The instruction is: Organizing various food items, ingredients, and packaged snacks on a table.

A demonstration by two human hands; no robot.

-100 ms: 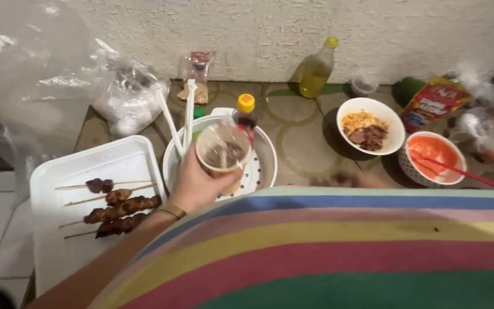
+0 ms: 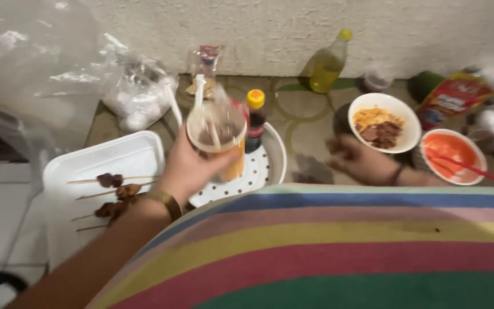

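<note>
Plastic cup (image 2: 217, 137) blurred, in left hand (image 2: 187, 169) grip, right hand (image 2: 357, 161) loosely open, wrist hidden by striped cloth (image 2: 327, 246)

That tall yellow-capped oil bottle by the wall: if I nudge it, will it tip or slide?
The oil bottle looks tall and narrow, so a push near the cap would probably tip it. It appears only partly full of yellow liquid, so likely fairly light, with the oil sloshing. The clear plastic may be slippery if oily, though the blur hides that.
</note>
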